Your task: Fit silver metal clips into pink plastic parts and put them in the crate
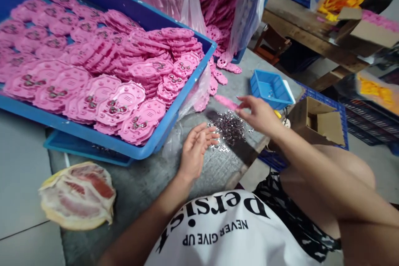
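My right hand [257,114] pinches a pink plastic plate [226,102] by its end, above the table. The plate is seen nearly edge-on and slightly blurred. Just below it lies a heap of small shiny metal pieces [230,128] on the grey table. At the heap's left edge is my left hand [197,147], palm turned inward, its fingers loosely bent and apart, with nothing visible in them. More pink plates [120,104], many with metal pieces fitted at one end, lie in stacks and rows inside a large blue tray [183,102] to the left.
A small blue bin [269,89] stands beyond my right hand. Loose pink plates [220,77] spill from a plastic-lined crate [218,12] at the back. A cut pomelo [77,195] sits front left. An open cardboard box [314,122] is at the right.
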`<state>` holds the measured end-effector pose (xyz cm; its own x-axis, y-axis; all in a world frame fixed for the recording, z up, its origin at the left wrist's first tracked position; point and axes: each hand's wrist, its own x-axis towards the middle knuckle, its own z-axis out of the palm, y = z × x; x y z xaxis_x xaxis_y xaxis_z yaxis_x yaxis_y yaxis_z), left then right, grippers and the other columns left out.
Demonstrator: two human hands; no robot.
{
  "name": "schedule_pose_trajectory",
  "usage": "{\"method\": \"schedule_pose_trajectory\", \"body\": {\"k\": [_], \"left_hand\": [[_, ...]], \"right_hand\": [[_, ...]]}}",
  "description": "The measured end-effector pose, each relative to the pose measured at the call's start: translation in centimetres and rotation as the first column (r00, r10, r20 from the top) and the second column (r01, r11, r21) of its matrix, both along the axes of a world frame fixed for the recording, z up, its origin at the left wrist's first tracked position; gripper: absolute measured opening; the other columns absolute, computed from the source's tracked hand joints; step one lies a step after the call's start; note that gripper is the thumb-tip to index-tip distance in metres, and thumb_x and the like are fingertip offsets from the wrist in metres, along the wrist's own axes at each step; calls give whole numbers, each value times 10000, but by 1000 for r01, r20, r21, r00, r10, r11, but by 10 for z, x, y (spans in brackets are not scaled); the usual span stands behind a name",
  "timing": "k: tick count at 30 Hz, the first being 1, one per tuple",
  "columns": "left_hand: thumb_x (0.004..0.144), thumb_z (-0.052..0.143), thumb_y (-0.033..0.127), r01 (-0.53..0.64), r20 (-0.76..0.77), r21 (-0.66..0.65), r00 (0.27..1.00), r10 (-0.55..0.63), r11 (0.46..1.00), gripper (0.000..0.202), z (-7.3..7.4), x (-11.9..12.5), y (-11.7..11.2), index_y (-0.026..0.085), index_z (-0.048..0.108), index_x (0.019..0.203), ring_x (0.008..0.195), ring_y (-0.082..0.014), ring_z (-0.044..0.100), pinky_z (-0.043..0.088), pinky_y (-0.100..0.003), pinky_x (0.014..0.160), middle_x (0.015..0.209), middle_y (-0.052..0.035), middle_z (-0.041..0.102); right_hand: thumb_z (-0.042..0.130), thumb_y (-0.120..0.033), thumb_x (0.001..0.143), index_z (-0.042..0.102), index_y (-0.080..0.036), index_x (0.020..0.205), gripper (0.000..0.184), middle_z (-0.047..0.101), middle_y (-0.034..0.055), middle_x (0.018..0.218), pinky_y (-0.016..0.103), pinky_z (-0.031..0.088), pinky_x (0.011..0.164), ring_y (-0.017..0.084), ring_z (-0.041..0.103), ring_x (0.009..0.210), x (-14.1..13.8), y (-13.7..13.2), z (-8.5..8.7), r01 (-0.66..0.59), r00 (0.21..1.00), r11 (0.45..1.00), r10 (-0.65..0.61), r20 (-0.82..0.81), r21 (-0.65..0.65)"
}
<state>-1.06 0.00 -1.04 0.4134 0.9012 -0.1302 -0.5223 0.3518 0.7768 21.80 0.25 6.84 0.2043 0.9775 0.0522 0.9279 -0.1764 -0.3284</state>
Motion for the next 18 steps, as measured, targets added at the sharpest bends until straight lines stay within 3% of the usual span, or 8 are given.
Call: {"method": "schedule_pose_trajectory", "body": {"k": [3, 6, 8, 11, 14, 18], "left_hand": [[838, 792, 538, 115, 100, -103, 990, -105, 988, 533, 5, 5, -7, 229, 614, 1233, 1094, -242, 730, 578, -419, 951, 1260, -117, 729], [816, 820, 492, 125, 103, -186, 989, -107, 975, 499, 4, 7, -11, 213, 613, 1174, 1127, -259, 718, 592, -419, 930, 1230, -112, 743], [801, 823, 467, 68, 61, -208, 997, -56, 976, 492, 3, 7, -10, 205, 600, 1154, 1046, -263, 744, 613, -396, 837, 1126, -104, 772], [803, 795, 446, -20, -21, -170, 1000, 17, 985, 450, 1, 5, -4, 204, 575, 1111, 882, -243, 769, 602, -326, 671, 969, -77, 783], [836, 739, 418, -57, -81, -114, 996, 47, 992, 368, 1, 3, 0, 207, 548, 1070, 759, -215, 764, 531, -253, 528, 898, -60, 776], [877, 683, 421, -68, -122, -71, 991, 59, 995, 285, 3, 2, 2, 211, 542, 1010, 694, -181, 745, 452, -207, 450, 872, -52, 766]], "right_hand": [[582, -362, 973, 657, -161, 1330, 417, 748, 168, 1133, 484, 516, 919, 332, 639, 1043, -46, -44, -14, -230, 973, 968, 225, 59, 103], [533, -351, 1017, 684, -180, 1292, 357, 733, 176, 1125, 495, 519, 925, 326, 620, 1028, -78, -71, -34, -310, 950, 937, 299, 93, 159], [533, -343, 1023, 674, -183, 1296, 347, 728, 170, 1147, 473, 527, 909, 309, 622, 1020, -80, -75, -42, -334, 942, 925, 332, 43, 179], [502, -296, 1030, 689, -177, 1250, 312, 741, 144, 1103, 432, 517, 880, 288, 634, 1003, -58, -62, -44, -277, 960, 951, 280, -3, 137], [520, -246, 993, 746, -165, 1128, 275, 753, 143, 1077, 427, 487, 897, 304, 627, 1008, -30, -32, -43, -140, 984, 990, 140, 110, -8], [527, -222, 968, 778, -160, 1104, 292, 754, 147, 1090, 414, 461, 926, 299, 609, 1016, -15, 13, -53, -89, 970, 988, 116, 216, -129]]}}
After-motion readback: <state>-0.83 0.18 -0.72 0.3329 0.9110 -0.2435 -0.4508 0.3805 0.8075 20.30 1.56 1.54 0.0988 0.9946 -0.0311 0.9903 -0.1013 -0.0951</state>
